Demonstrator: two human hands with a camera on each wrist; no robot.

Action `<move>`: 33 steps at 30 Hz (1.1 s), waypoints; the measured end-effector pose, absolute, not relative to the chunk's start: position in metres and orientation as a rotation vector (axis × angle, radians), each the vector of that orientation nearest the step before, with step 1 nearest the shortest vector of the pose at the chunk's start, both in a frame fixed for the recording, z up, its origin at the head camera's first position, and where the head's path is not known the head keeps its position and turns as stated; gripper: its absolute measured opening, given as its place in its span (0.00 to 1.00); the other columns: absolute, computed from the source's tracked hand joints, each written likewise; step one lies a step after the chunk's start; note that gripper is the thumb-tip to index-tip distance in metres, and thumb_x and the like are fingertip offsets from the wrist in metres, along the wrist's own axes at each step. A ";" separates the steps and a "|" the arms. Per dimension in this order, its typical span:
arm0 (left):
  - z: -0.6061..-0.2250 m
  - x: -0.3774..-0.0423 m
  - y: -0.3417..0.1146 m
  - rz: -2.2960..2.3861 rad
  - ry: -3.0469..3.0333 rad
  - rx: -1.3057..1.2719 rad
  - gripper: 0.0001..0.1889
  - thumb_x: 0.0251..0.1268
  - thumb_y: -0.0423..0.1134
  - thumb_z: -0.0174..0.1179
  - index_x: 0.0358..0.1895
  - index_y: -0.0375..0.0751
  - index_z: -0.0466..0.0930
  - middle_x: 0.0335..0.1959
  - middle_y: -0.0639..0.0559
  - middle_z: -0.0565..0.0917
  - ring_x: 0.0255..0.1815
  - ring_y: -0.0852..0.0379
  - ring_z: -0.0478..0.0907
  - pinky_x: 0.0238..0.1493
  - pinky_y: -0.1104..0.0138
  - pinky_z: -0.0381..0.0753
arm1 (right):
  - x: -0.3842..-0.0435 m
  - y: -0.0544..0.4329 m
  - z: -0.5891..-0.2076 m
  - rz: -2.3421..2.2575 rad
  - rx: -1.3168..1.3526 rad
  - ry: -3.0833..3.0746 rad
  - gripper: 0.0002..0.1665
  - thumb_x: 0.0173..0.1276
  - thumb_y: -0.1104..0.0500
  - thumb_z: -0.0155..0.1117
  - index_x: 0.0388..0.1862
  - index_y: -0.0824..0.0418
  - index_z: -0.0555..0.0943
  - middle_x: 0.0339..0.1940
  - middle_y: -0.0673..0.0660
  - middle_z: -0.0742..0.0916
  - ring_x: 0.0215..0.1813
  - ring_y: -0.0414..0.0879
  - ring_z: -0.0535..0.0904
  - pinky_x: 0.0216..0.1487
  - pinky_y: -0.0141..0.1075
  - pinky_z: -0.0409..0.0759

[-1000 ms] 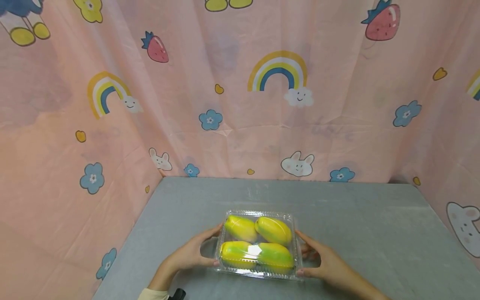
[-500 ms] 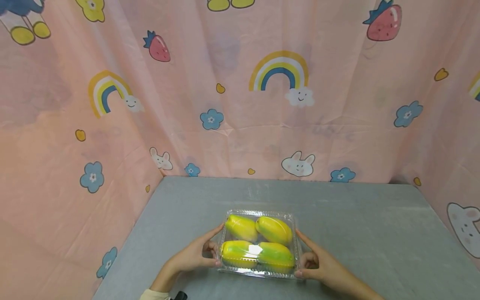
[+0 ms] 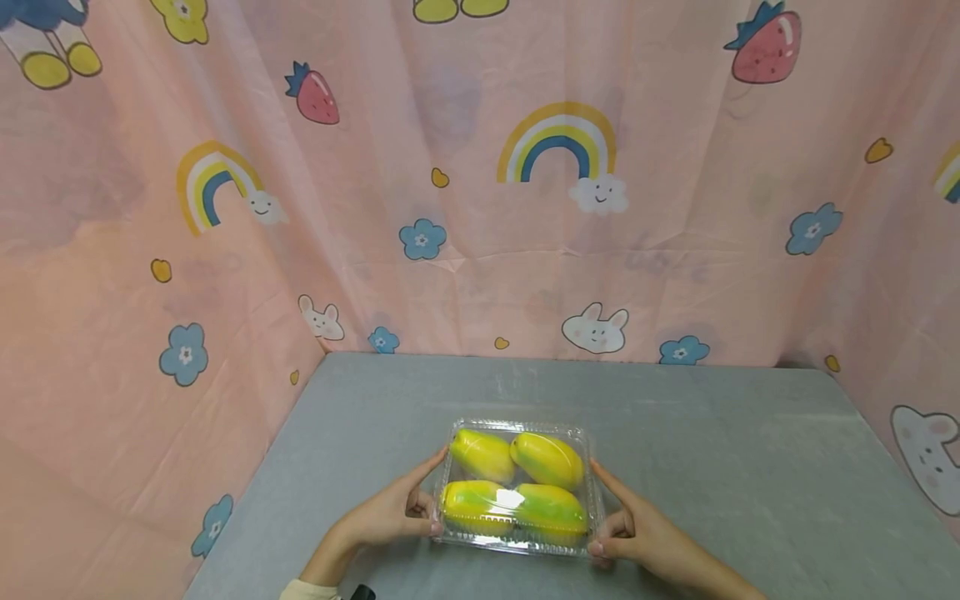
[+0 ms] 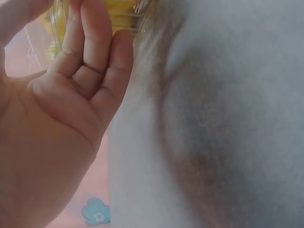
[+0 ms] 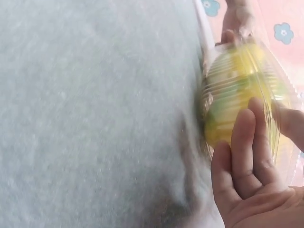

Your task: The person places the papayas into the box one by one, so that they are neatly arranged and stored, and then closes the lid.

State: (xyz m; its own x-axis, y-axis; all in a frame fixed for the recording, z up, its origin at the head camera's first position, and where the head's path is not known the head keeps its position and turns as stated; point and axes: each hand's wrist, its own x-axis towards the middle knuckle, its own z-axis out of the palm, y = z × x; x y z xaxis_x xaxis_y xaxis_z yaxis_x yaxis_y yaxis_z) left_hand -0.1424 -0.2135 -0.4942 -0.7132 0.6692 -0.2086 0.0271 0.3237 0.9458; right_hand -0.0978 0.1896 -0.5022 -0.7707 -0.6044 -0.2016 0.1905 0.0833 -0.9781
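Note:
A clear plastic clamshell box (image 3: 517,546), its lid down, holds several plump yellow-green fruits (image 3: 551,508) that look like papayas or mangoes. On its left side my left hand (image 3: 378,512) grips the edge between thumb and fingers. My right hand (image 3: 648,529) grips the opposite side, thumb at the near corner and index finger along the far part. In the right wrist view, fingertips (image 5: 243,126) of the right hand lie against the ribbed wall. The left wrist view shows the left hand (image 4: 61,104) with its lower fingers bent beside the box; most of the box is cut off there.
The box is over a grey table (image 3: 720,467), near its front. Behind and on both sides hangs a pink curtain (image 3: 480,275) printed with rainbows, rabbits and flowers. At the left wrist are a cream sleeve (image 3: 307,590) and a small black object (image 3: 363,592).
The lower fingers of both hands have drawn in against the box sides, and the right thumb has shifted slightly left at the near corner. The box has stayed almost in place.

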 end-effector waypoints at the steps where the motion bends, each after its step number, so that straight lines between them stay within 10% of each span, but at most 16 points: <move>1: -0.494 -0.142 -0.213 1.426 1.998 0.613 0.55 0.60 0.35 0.68 0.81 0.55 0.35 0.28 0.51 0.85 0.25 0.68 0.76 0.29 0.76 0.73 | -0.098 0.189 -0.503 -1.752 -0.415 1.774 0.67 0.66 0.63 0.67 0.80 0.57 0.24 0.32 0.60 0.90 0.34 0.43 0.86 0.41 0.36 0.87; 33: -0.490 -0.143 -0.211 1.446 1.977 0.615 0.56 0.59 0.31 0.67 0.81 0.53 0.34 0.23 0.54 0.78 0.20 0.69 0.67 0.24 0.76 0.67 | -0.093 0.181 -0.494 -1.775 -0.408 1.825 0.66 0.63 0.68 0.65 0.79 0.61 0.24 0.24 0.49 0.79 0.26 0.34 0.76 0.34 0.27 0.83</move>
